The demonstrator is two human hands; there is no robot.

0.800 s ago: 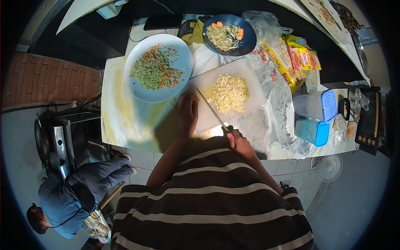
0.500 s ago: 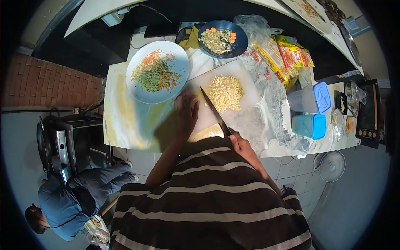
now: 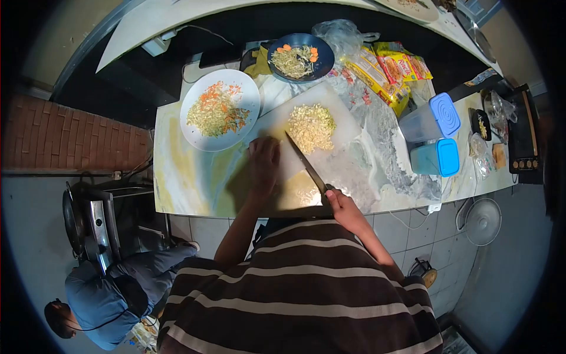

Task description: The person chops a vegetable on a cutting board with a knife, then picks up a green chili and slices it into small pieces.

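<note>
My right hand (image 3: 348,212) is closed round the handle of a kitchen knife (image 3: 308,163) near the table's front edge. The knife's blade slants up and left over the white cutting board (image 3: 348,121), its tip beside a pile of finely chopped pale vegetable (image 3: 311,131). My left hand (image 3: 263,160) rests in shadow at the board's left edge, fingers loosely bent and nothing visible in them. Beyond it stands a large white plate (image 3: 252,97) with chopped orange, pale and green vegetables (image 3: 215,111).
At the back, a dark pan (image 3: 323,71) holds shredded vegetables and carrot slices. Yellow food packets (image 3: 383,76) and a plastic bag (image 3: 339,38) lie beside it. Two blue-lidded containers (image 3: 436,156) stand right. A person (image 3: 106,301) is at lower left, near a stove (image 3: 97,221).
The whole view has shifted slightly. My left fingers look a little more bent. The knife stays in my right hand, in nearly the same place beside the pile.
</note>
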